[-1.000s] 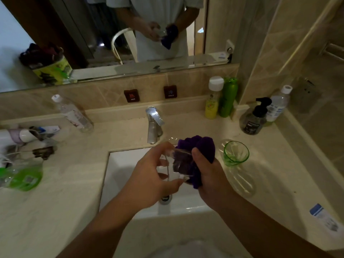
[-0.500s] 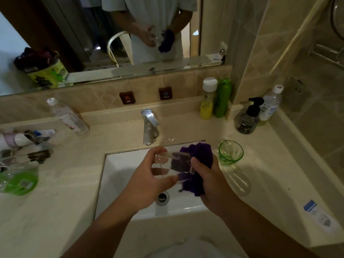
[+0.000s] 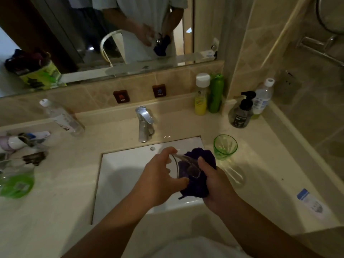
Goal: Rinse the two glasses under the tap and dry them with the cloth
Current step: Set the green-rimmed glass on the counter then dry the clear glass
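Over the white sink I hold a clear glass on its side. My left hand grips it from the left, fingers curled round its rim and wall. My right hand holds a bunched purple cloth against the glass, with the thumb pressed on the glass wall. A green glass stands upright on the counter just right of the sink. The chrome tap stands behind the sink; no water runs from it.
Yellow and green bottles, a black pump bottle and a clear bottle stand at the back right. A water bottle and toiletries lie on the left counter. A blue-and-white packet lies at right.
My hands stay together over the sink with glass and cloth. The glass has turned a little in my left hand and the cloth has shifted round it. The green glass has not moved.
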